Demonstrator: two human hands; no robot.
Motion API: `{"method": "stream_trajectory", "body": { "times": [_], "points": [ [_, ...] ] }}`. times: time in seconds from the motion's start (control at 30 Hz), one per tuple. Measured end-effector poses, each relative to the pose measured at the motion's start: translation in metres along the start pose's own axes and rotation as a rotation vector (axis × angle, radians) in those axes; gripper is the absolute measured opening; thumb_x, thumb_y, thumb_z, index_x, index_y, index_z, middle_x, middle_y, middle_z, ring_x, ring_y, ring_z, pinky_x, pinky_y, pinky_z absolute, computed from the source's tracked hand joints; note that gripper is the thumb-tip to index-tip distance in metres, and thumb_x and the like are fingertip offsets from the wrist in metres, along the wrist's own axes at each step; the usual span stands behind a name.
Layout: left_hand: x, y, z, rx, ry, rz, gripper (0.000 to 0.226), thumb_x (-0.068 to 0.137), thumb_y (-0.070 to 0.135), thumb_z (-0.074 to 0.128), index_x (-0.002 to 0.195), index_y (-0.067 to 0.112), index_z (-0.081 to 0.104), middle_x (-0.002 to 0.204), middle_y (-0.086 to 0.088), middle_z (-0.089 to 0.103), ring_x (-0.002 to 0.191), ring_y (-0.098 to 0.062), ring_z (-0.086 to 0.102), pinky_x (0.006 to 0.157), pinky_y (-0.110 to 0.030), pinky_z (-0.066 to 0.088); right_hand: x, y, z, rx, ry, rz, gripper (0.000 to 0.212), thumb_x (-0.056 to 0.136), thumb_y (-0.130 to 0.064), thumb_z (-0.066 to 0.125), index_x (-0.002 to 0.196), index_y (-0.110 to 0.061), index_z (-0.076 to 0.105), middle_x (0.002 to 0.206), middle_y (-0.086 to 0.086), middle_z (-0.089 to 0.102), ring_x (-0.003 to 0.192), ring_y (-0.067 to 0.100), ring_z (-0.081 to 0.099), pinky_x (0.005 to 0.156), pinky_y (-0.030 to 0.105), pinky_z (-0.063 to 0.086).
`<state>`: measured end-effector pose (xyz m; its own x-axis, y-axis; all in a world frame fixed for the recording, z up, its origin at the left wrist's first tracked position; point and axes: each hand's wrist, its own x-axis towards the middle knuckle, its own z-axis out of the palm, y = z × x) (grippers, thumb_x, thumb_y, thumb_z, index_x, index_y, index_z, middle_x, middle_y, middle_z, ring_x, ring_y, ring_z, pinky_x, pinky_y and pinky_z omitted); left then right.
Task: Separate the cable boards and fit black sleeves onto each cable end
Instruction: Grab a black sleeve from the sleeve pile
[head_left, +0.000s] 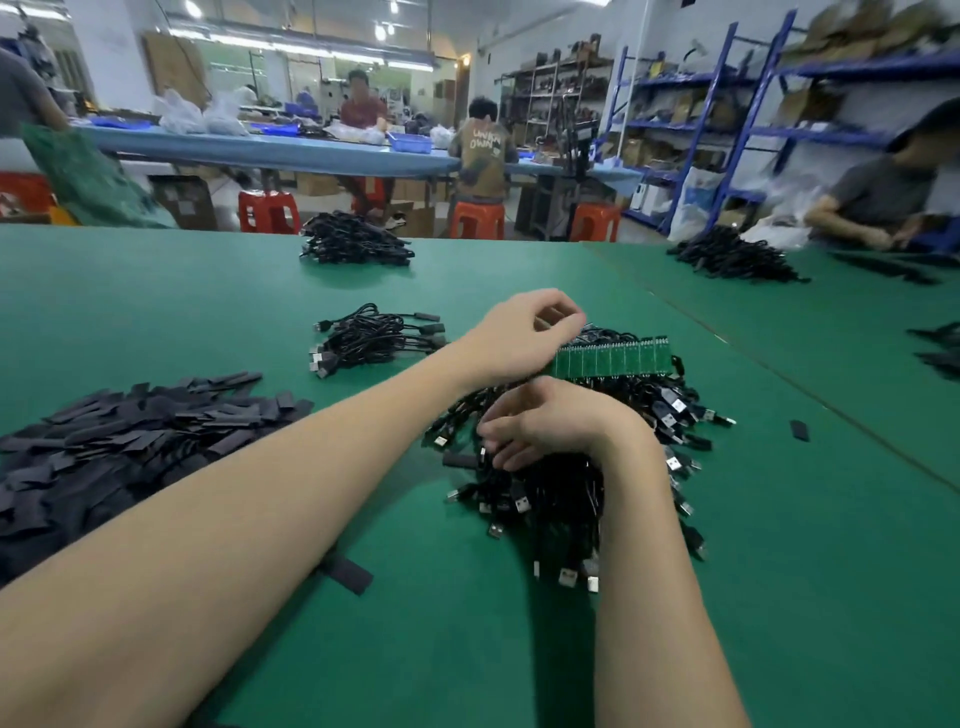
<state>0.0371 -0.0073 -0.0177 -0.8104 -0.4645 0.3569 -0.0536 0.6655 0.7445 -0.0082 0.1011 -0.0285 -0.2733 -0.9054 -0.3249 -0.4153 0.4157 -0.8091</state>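
Observation:
A green strip of joined cable boards (613, 357) lies across a big heap of black USB cables (561, 483) in the middle of the green table. My left hand (524, 338) grips the strip's left end with curled fingers. Just below the strip, my right hand (545, 423) curls into the cables, and what its fingers hold is hidden. A large pile of flat black sleeves (119, 436) lies at the left. A small bundle of cables with sleeves on their ends (376, 338) sits behind my left forearm.
Single loose sleeves lie under my left forearm (347, 571) and at the right (799, 430). More cable heaps sit at the far middle (353, 240) and far right (732, 255), where a person works. A table seam (779, 374) runs diagonally at the right.

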Motion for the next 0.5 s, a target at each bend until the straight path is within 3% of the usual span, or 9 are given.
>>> {"method": "stream_trajectory", "body": {
  "times": [0.07, 0.2, 0.3, 0.5],
  "points": [
    [0.001, 0.017, 0.007, 0.06, -0.057, 0.109, 0.028, 0.096, 0.043, 0.065, 0.113, 0.021, 0.066, 0.108, 0.008, 0.069, 0.102, -0.008, 0.063, 0.085, -0.017, 0.046, 0.001, 0.002, 0.001, 0.035, -0.013, 0.028, 0.025, 0.102, -0.006, 0.056, 0.123, 0.007, 0.056, 0.097, 0.022, 0.063, 0.076, 0.025, 0.066, 0.066, 0.023, 0.059],
    [0.001, 0.036, 0.017, 0.348, -0.177, 0.309, 0.048, 0.079, 0.051, 0.081, 0.117, 0.028, 0.062, 0.114, 0.006, 0.062, 0.106, -0.011, 0.058, 0.094, -0.032, 0.048, 0.006, 0.006, 0.005, 0.081, -0.037, 0.048, 0.024, 0.105, -0.01, 0.051, 0.126, 0.002, 0.05, 0.089, 0.014, 0.058, 0.071, 0.02, 0.061, 0.057, 0.019, 0.056],
    [0.003, 0.042, 0.018, 0.5, -0.137, 0.352, 0.048, 0.078, 0.049, 0.081, 0.118, 0.031, 0.061, 0.114, 0.008, 0.058, 0.105, -0.011, 0.056, 0.089, -0.037, 0.051, 0.008, 0.006, 0.006, 0.069, -0.05, 0.067, 0.005, 0.106, -0.01, 0.048, 0.108, -0.006, 0.05, 0.086, 0.01, 0.058, 0.069, 0.018, 0.06, 0.054, 0.017, 0.054],
    [0.007, 0.049, 0.021, 0.7, -0.123, 0.335, 0.059, 0.082, 0.052, 0.075, 0.133, 0.032, 0.053, 0.124, 0.007, 0.059, 0.114, -0.016, 0.057, 0.09, -0.037, 0.05, 0.011, 0.0, 0.002, 0.099, -0.09, 0.132, 0.014, 0.108, -0.011, 0.041, 0.12, -0.005, 0.047, 0.087, 0.007, 0.057, 0.072, 0.018, 0.058, 0.053, 0.017, 0.053]
  ]
}}
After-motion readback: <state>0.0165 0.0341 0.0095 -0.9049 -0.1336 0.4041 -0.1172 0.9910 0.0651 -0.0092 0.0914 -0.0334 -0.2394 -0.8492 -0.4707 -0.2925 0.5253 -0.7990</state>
